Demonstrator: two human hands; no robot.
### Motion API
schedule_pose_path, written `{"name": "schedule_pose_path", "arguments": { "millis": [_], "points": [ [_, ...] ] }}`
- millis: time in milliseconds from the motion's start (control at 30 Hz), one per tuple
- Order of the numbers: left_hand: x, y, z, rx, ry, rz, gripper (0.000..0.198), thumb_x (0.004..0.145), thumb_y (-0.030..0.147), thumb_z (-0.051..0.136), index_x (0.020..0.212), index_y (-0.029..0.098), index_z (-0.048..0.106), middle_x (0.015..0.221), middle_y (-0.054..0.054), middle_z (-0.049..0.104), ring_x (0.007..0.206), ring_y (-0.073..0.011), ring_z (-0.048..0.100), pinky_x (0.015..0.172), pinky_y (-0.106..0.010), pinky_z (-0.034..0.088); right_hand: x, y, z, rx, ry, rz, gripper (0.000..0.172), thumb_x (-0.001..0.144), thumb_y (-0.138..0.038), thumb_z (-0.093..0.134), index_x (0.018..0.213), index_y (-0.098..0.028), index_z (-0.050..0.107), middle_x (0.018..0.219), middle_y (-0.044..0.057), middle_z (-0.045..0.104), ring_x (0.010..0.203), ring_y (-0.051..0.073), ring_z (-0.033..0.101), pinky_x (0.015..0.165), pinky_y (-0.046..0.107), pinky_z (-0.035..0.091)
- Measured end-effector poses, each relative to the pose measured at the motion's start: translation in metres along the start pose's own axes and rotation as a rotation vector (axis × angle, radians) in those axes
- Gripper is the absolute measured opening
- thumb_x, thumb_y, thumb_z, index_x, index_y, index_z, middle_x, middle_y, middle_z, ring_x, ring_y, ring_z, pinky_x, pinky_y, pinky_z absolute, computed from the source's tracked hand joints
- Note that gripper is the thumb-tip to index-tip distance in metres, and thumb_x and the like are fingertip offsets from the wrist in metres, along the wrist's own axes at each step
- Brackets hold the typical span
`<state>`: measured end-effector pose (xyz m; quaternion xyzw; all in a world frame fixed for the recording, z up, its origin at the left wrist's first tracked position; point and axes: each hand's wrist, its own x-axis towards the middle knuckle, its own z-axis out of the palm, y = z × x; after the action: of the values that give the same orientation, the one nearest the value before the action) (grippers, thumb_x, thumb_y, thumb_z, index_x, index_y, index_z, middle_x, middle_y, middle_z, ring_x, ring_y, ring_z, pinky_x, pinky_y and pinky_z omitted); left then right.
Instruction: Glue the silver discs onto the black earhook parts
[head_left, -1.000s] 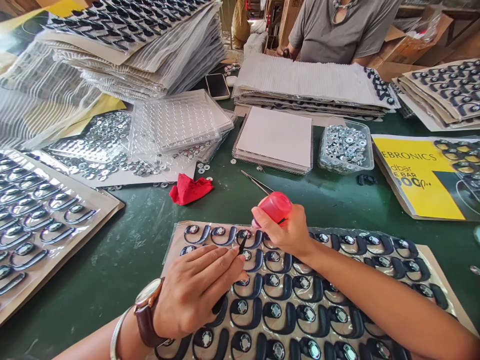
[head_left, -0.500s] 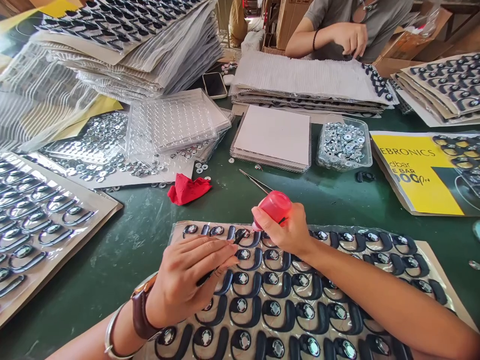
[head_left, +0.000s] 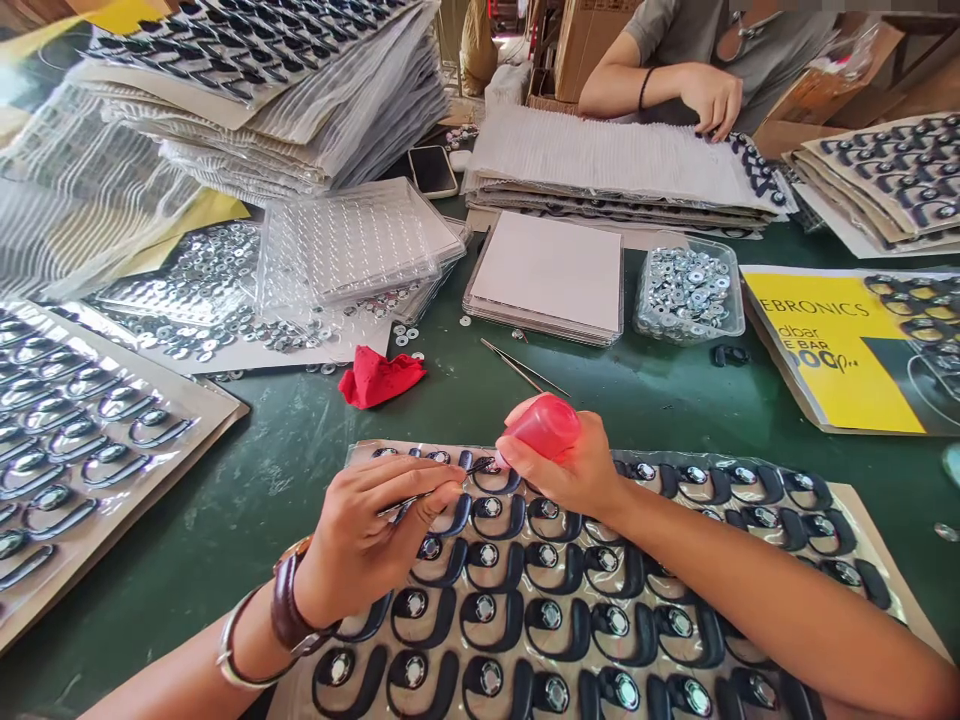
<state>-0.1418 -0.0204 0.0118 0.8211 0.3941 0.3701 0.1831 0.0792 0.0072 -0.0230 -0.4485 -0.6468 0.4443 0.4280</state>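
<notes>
My right hand (head_left: 581, 470) is wrapped around a red squeeze bottle (head_left: 546, 425), tilted so its nozzle end points down and left at an earpiece in the back row. Pinched in my left hand (head_left: 382, 535) are thin black tweezers (head_left: 478, 466), their tips beside that same earpiece, close to the nozzle. Under both hands lies a clear plastic-covered sheet (head_left: 847, 505) with rows of black hook-shaped earpieces (head_left: 487, 610), each bearing a round silver-centred disc. What the nozzle touches is too small to make out. Metal tweezers (head_left: 521, 365) rest on the table behind the bottle.
A red cloth (head_left: 381, 377) lies behind my left hand. Farther back are a tub of metal discs (head_left: 688, 290), flat trays (head_left: 547, 275) and a tall stack of sheets (head_left: 300, 130). Another earpiece sheet (head_left: 112, 450) is at left. Across the table, a co-worker's hand (head_left: 712, 98) touches a stack.
My left hand has turned and shifted slightly left and down, showing more of the tweezers. The red bottle has tilted lower. The co-worker's hand has lowered to the stack.
</notes>
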Motion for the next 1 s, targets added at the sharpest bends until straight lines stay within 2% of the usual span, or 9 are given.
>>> {"name": "schedule_pose_path", "arguments": {
  "millis": [100,200,267,367,500,667,800,1000],
  "points": [
    [-0.004,0.002,-0.005,0.037,0.017,0.094,0.015,0.085,0.010,0.064,0.096,0.015,0.070,0.088,-0.003,0.075,0.079,-0.0128,0.072,0.077,-0.021,0.057,0.007,-0.013,-0.007,0.070,-0.006,0.077,0.031,0.085,-0.049,0.066,0.076,-0.020,0.061,0.061,0.000,0.063,0.053,0.013,0.057,0.052,0.025,0.047],
    [-0.019,0.007,-0.010,0.104,-0.078,0.254,0.019,0.088,0.010,0.058,0.103,0.010,0.069,0.093,-0.007,0.075,0.086,-0.0155,0.072,0.082,-0.026,0.058,0.009,-0.023,-0.013,0.057,-0.053,0.152,0.033,0.081,-0.050,0.070,0.073,-0.020,0.062,0.059,-0.001,0.064,0.049,0.011,0.055,0.047,0.024,0.045],
    [-0.033,0.012,-0.011,0.155,-0.145,0.343,0.023,0.091,0.012,0.054,0.109,0.007,0.067,0.100,-0.010,0.074,0.094,-0.0181,0.070,0.085,-0.030,0.058,0.004,-0.024,-0.012,0.048,-0.068,0.180,0.032,0.083,-0.049,0.069,0.072,-0.020,0.062,0.059,-0.001,0.065,0.050,0.011,0.056,0.049,0.024,0.046],
    [-0.050,0.018,-0.007,0.221,-0.184,0.418,0.026,0.092,0.016,0.056,0.114,0.006,0.065,0.108,-0.011,0.072,0.103,-0.0203,0.068,0.091,-0.033,0.058,-0.011,-0.017,-0.006,0.058,-0.045,0.167,0.031,0.086,-0.048,0.066,0.073,-0.020,0.061,0.062,0.001,0.066,0.055,0.014,0.061,0.054,0.026,0.049],
    [-0.056,0.020,-0.001,0.252,-0.218,0.449,0.027,0.094,0.017,0.051,0.115,0.006,0.065,0.114,-0.011,0.070,0.109,-0.0212,0.066,0.093,-0.033,0.059,-0.027,-0.005,0.003,0.121,-0.038,0.111,0.024,0.086,-0.043,0.066,0.084,-0.019,0.062,0.066,0.002,0.068,0.061,0.016,0.065,0.059,0.027,0.052],
    [-0.057,0.026,0.005,0.288,-0.186,0.459,0.028,0.094,0.017,0.049,0.112,0.006,0.067,0.114,-0.012,0.070,0.110,-0.0225,0.066,0.097,-0.032,0.057,-0.029,-0.001,0.006,0.111,-0.087,0.117,0.024,0.085,-0.042,0.067,0.092,-0.019,0.061,0.067,0.002,0.069,0.060,0.015,0.066,0.057,0.025,0.052],
    [-0.061,0.032,0.009,0.259,-0.143,0.418,0.031,0.095,0.017,0.043,0.110,0.005,0.068,0.114,-0.013,0.070,0.113,-0.0228,0.065,0.104,-0.033,0.052,-0.027,-0.003,0.006,0.055,-0.089,0.075,0.023,0.085,-0.041,0.068,0.089,-0.020,0.062,0.067,0.002,0.069,0.061,0.015,0.066,0.060,0.026,0.053],
    [-0.061,0.032,0.008,0.289,-0.158,0.431,0.035,0.097,0.018,0.037,0.111,0.008,0.068,0.117,-0.010,0.070,0.116,-0.0215,0.063,0.105,-0.032,0.051,-0.025,-0.006,0.005,-0.046,-0.053,-0.034,0.018,0.084,-0.037,0.069,0.081,-0.021,0.064,0.075,0.002,0.071,0.064,0.014,0.066,0.063,0.023,0.053]
  ]
}}
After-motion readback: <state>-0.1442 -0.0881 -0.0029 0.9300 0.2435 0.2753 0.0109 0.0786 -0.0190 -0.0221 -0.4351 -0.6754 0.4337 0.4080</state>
